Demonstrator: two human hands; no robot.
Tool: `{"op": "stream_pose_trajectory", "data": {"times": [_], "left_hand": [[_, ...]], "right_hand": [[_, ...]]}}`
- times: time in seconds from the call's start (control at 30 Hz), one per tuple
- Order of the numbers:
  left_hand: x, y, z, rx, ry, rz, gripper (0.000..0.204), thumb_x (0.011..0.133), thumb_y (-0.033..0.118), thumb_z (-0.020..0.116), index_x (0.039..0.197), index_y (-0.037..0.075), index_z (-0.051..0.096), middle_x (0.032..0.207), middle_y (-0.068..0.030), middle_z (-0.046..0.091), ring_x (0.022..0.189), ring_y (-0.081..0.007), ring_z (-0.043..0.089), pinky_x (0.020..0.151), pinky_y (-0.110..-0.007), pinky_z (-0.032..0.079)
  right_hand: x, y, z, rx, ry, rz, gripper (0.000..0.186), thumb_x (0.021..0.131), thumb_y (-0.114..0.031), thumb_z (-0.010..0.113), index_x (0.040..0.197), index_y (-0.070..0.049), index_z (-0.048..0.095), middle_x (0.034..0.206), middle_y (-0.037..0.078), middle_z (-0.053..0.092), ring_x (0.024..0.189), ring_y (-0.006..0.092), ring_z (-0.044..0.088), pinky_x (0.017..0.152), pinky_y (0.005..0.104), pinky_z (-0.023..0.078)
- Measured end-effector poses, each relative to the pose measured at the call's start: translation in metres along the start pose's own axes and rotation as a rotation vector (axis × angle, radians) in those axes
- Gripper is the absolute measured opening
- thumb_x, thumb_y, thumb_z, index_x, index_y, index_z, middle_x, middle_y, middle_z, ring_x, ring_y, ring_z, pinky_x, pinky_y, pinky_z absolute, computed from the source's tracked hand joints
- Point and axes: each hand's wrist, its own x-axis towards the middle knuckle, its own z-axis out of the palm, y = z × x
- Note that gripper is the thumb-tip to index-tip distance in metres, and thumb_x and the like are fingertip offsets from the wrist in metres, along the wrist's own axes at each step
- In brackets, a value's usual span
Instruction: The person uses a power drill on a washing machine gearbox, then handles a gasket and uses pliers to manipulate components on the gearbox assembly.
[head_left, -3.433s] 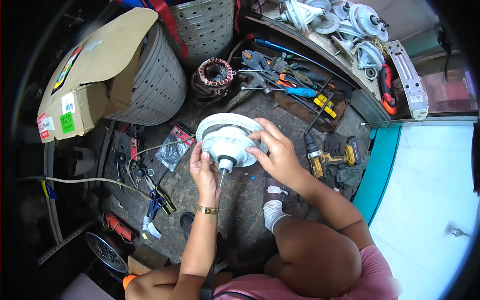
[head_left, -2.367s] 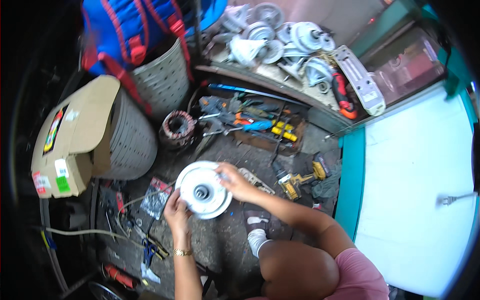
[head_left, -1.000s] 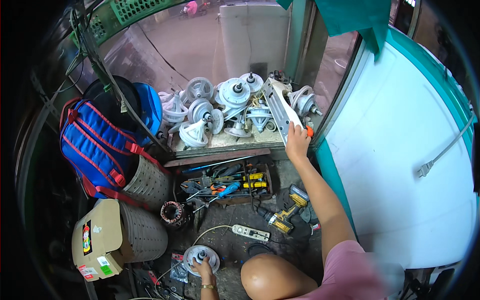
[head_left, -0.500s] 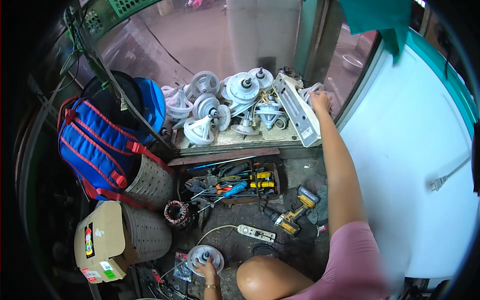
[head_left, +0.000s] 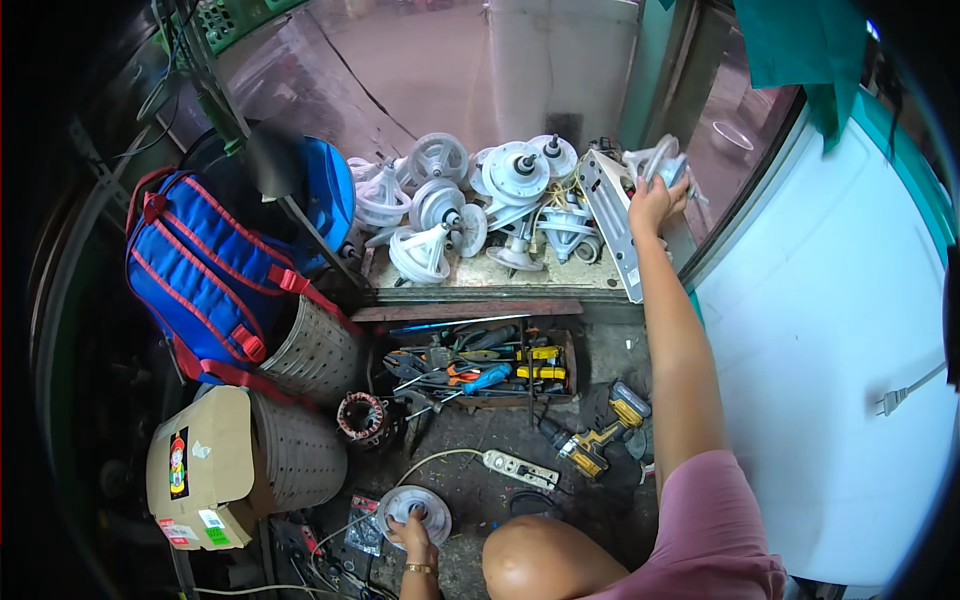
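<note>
My left hand (head_left: 412, 536) grips a white round hub with a central shaft (head_left: 434, 505), low over the floor at the lower middle. My right hand (head_left: 652, 200) reaches to the right end of the ledge, closed on a white plastic wheel assembly (head_left: 666, 158) slightly raised there. Beside it a long pale metal plate (head_left: 615, 235) with holes leans at an angle. Several similar white hubs and wheel assemblies (head_left: 515, 175) are piled along the ledge (head_left: 460, 291) to its left.
A tool box (head_left: 478, 396), wound stator (head_left: 362, 420), drill (head_left: 597, 438) and power strip (head_left: 515, 470) lie below the ledge. At left are perforated drums (head_left: 305, 465), a cardboard box (head_left: 200, 480) and a blue backpack (head_left: 205, 270). A white panel (head_left: 830, 400) with a hanging plug stands at right.
From holding one hub with both hands, I now hold it only in my left. My right hand moved up to the ledge and has lifted another white assembly. The view has tilted upward.
</note>
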Motion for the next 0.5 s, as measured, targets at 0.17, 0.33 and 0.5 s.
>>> {"op": "stream_pose_trajectory", "data": {"times": [0.17,0.33,0.5], "left_hand": [[-0.025,0.033,0.002,0.299,0.093,0.390,0.083,0.084,0.016,0.075,0.156,0.007,0.034,0.162,-0.0172,0.017,0.147,-0.0358,0.030,0.120,-0.045,0.033],[-0.111,0.166,0.051,0.036,-0.543,0.939,0.073,0.090,0.024,0.077,0.153,0.011,0.043,0.161,-0.0165,0.023,0.147,-0.0321,0.034,0.121,-0.045,0.033],[-0.211,0.245,0.049,-0.379,-0.926,0.558,0.105,0.088,0.036,0.078,0.165,0.026,0.007,0.169,-0.0106,0.008,0.151,-0.0341,0.028,0.111,-0.056,0.040]], "right_hand": [[-0.040,-0.055,-0.061,0.169,-0.033,-0.570,0.027,0.083,-0.011,0.078,0.107,0.001,0.073,0.159,0.026,0.031,0.141,0.0503,0.028,0.115,0.0554,0.029],[-0.119,-0.109,-0.168,0.421,-0.269,-0.795,0.025,0.080,-0.012,0.080,0.098,0.002,0.070,0.159,0.026,0.034,0.141,0.0485,0.030,0.115,0.0559,0.028],[-0.216,-0.142,-0.260,0.609,-0.569,-1.071,0.018,0.078,-0.015,0.080,0.092,-0.005,0.072,0.155,0.020,0.042,0.143,0.0453,0.031,0.115,0.0564,0.032]]}}
